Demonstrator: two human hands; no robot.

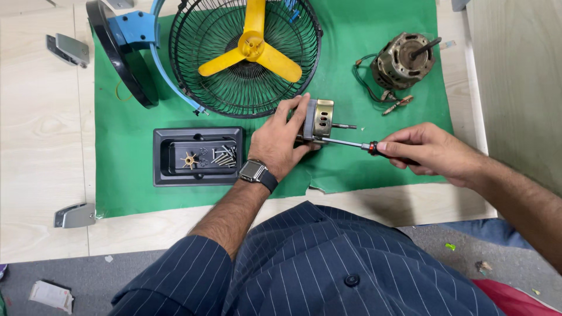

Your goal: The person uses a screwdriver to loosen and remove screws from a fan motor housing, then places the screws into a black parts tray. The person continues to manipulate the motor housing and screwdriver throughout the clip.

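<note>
Left hand [280, 140] clamps the small motor [321, 120], right hand [424, 149] fingers closed on the screwdriver [345, 142]; fan cage [246, 55] crowds just behind, screw tray [198, 156] sits left, bare green mat [363, 169] lies below

Green mat [374, 35] over a pale wood-grain surface [41, 146]. Yellow fan blades [253, 50] inside a black wire grille [193, 64]; blue bracket [136, 28] on a black ring [120, 58]. Black tray [167, 175] with silvery screws [225, 156] and a small yellow gear [189, 160]. Grey and brass-coloured motor housing [319, 117]. Red and black screwdriver handle [374, 148], silver shaft. Dull bronze motor [403, 59] with dark wires. Black watch strap [268, 179], silver case. Navy shirt [328, 257] with thin white pinstripes.
</note>
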